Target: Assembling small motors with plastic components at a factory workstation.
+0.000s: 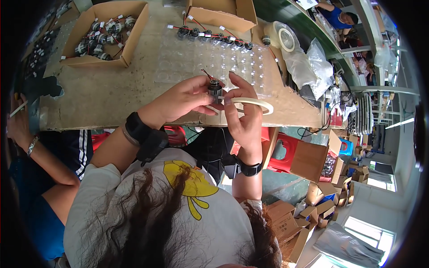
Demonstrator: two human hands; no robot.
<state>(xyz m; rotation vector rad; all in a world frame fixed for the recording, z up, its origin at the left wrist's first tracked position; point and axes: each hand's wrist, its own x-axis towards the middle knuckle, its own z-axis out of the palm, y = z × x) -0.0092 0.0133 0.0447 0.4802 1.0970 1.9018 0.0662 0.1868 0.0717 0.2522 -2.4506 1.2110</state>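
My left hand (181, 100) is closed around a small black and silver motor (215, 90), held upright above the table's near edge, its short red and black wires pointing up. My right hand (246, 125) grips a narrow roll of cream tape (264, 106), which circles out to the right of the fingers. The thumb and a finger of that hand meet the motor's right side, where a small pale piece of tape seems to show. Beyond my hands lies a clear plastic tray (172, 60) with round pockets; several wired motors (207, 35) stand along its far row.
A cardboard box (96, 63) of loose motors sits at the far left, another box (219, 18) behind the tray. Right of the tray are a lone motor (266, 40), a large tape roll (286, 39) and plastic bags (319, 64). A co-worker's hand (20, 123) is at left.
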